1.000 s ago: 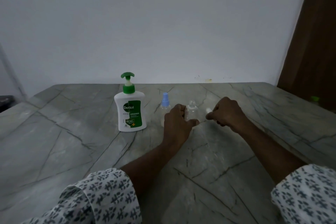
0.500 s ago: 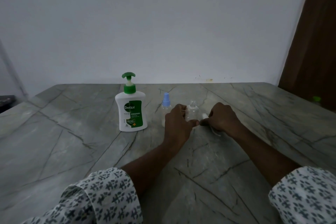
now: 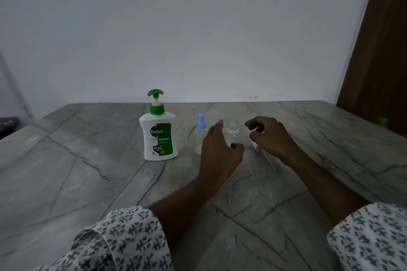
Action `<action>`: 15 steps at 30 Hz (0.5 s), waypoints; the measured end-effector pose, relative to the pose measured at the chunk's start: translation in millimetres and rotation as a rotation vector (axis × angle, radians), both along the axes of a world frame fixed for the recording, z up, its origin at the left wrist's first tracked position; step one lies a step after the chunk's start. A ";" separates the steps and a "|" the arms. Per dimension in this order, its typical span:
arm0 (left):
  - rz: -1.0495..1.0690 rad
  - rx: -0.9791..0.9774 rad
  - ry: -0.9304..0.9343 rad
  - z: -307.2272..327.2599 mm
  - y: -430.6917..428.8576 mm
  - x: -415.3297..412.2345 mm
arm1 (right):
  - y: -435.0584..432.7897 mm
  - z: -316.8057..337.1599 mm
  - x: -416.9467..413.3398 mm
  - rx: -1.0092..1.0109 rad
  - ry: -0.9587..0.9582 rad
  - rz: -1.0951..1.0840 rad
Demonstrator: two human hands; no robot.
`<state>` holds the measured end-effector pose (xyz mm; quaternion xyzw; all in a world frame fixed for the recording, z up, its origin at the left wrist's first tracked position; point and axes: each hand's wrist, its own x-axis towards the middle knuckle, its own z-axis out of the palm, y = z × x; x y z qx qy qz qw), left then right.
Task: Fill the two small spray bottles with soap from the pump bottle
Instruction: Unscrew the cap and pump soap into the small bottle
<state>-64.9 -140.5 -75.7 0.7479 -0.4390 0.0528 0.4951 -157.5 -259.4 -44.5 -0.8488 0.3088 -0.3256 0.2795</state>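
Hands first: both have let go within the last second. Positions are given from the pump bottle (image 3: pixel 159 134), reading left to right.

- Pump bottle: upright on the table (image 3: pixel 88 160), green pump on, untouched.
- Blue-capped spray bottle (image 3: pixel 200 136): just right of the pump bottle, upright, cap on. Its lower part looks pale; whether that is soap I cannot tell.
- Left hand (image 3: pixel 220 152): further right. A second ago it gripped the next bottle. Now its fingers are spread, the forefinger straight, and the thumb sits low in front of the bottle's base. I cannot tell whether the thumb touches. It holds nothing.
- Uncapped spray bottle (image 3: pixel 233 133): right of the blue-capped one, upright, standing on its own, threaded neck bare. It looks empty.
- Right hand (image 3: pixel 272 136): further right again. Half a second ago it was low at the table. Now it is raised, fingers loosely curled, apparently holding nothing.
- Spray head (image 3: pixel 255 146): lies on the table beneath the right hand.

Reading: the cap is off and set aside, and the neck is open for filling. I judge the next step is to bring the pump bottle's nozzle over that neck. The narrow mouth will make spills likely.
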 end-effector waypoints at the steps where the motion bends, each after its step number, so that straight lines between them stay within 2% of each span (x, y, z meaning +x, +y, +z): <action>1: -0.003 0.008 -0.007 0.3 0.9 -1.0 | -1.9 -3.8 0.3 0.009 0.006 -0.020; 4: -0.007 0.019 -0.021 0.8 2.0 -2.6 | -14.2 -13.6 -2.4 0.020 0.056 -0.167; 6: 0.001 0.018 -0.018 0.8 2.1 -2.7 | -20.8 -12.3 -6.5 0.065 0.159 -0.209; 10: 0.002 0.030 -0.015 0.3 1.4 -2.4 | -20.8 -9.5 -9.8 0.115 0.323 -0.170; 15: -0.005 0.029 -0.014 0.2 0.8 -1.4 | -16.1 -6.5 -8.4 0.022 0.328 -0.117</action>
